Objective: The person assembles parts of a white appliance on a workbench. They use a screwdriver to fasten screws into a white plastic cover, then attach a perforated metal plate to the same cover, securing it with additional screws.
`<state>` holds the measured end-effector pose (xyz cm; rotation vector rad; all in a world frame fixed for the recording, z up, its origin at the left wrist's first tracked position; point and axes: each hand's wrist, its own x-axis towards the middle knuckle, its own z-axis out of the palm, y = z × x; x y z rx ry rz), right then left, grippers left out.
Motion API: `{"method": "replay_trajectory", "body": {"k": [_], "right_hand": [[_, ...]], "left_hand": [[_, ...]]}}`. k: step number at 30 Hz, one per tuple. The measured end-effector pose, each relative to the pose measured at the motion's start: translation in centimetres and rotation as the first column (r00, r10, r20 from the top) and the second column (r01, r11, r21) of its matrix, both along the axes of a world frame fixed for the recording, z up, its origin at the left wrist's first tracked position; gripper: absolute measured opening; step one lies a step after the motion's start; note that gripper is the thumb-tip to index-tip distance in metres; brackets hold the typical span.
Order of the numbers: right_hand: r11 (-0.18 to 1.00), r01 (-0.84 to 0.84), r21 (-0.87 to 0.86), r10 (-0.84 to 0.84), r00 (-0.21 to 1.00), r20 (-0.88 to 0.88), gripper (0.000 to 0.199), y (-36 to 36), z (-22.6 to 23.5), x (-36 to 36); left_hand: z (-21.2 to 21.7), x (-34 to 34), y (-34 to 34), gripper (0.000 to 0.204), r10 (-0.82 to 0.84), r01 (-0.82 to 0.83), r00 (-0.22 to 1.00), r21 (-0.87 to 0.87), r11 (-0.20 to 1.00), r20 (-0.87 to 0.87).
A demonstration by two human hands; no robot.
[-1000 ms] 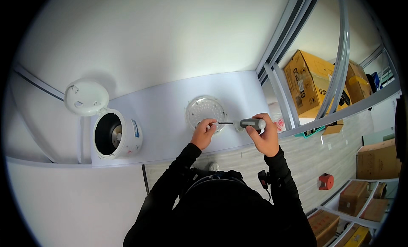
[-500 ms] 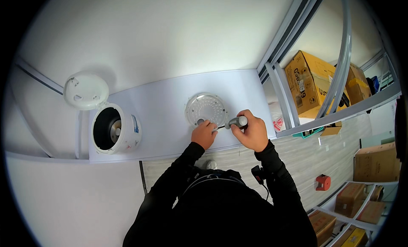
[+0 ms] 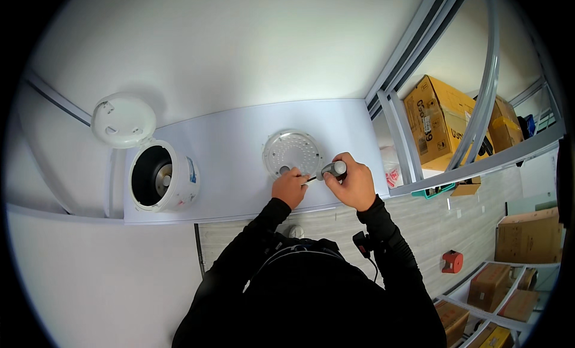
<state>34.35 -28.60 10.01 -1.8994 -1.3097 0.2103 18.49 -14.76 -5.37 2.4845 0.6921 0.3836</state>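
A round, perforated inner lid plate point(image 3: 293, 152) lies flat on the white table point(image 3: 227, 156). My left hand point(image 3: 290, 188) rests at the plate's near edge, fingers on it. My right hand point(image 3: 352, 183) is closed around a screwdriver point(image 3: 330, 171) with a grey handle; its dark shaft points left toward my left fingers and the plate's rim. A white rice cooker point(image 3: 160, 176) stands at the table's left with its lid point(image 3: 123, 120) swung open, showing the dark inside.
White walls enclose the table on the far and left sides. A metal frame point(image 3: 400, 132) stands to the right, with cardboard boxes point(image 3: 440, 117) behind it. More boxes sit on shelves at the lower right, and a small red object point(image 3: 452, 261) lies on the wooden floor.
My right hand with the screwdriver has moved left, closer to the plate and my left hand. The screwdriver has tipped more upright, its tip now at the plate's near edge.
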Motion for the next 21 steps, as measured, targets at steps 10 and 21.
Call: {"method": "replay_trajectory", "body": {"k": [10, 21], "right_hand": [[1.000, -0.012, -0.021, 0.014, 0.997, 0.072, 0.034, 0.5, 0.7, 0.2], [0.993, -0.063, 0.099, 0.066, 0.998, -0.021, 0.037, 2.9, 0.4, 0.2]], "left_hand": [[0.7, 0.0, 0.3, 0.031, -0.022, 0.020, 0.999, -0.064, 0.998, -0.037], [0.6, 0.1, 0.5, 0.025, -0.012, 0.010, 0.999, -0.071, 0.997, -0.038]]}}
